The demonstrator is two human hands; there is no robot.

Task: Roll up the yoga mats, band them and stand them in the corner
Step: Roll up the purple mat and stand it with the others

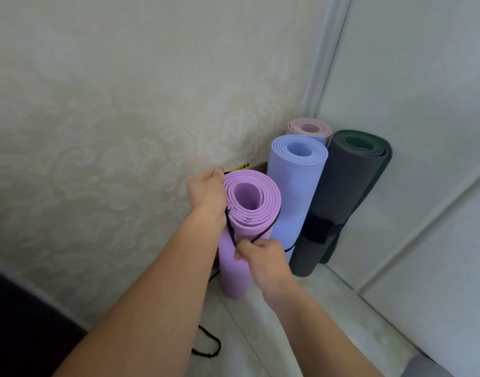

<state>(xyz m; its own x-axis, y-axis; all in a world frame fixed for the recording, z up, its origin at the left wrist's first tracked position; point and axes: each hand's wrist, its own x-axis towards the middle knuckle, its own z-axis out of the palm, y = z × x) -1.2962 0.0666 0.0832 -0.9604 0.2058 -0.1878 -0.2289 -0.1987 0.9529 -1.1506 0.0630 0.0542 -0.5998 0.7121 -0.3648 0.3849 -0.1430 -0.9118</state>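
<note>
A rolled purple yoga mat [241, 254] stands upright on the floor by the wall. A thin black band [263, 232] loops around its upper part. My left hand [206, 191] holds the mat's top at its far left side, fingers behind the roll. My right hand [263, 257] pinches the black band in front of the mat. To the right stand a blue rolled mat [295, 191], a pink rolled mat [309, 130] behind it, and a dark grey-green rolled mat [342, 202] with a black strap [316, 229] around it.
A patterned cream wall [111, 118] runs on the left and white panels [423, 131] on the right, meeting at the corner. A loose black cord [209, 346] lies on the pale floor [301, 322]. Something dark [21, 322] sits at the lower left.
</note>
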